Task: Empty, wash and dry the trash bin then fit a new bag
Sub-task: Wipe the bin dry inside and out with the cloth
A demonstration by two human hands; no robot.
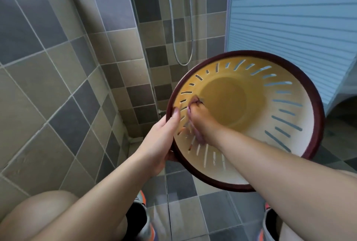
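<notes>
Knees bent; hands hold bin, right gripping cloth inside.

Bare forearms and knees; grey shoes with orange trim.

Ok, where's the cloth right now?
In the head view, the cloth is bunched in the right hand, pressed against the trash bin's inner left wall, just inside the rim the left hand holds.
</notes>
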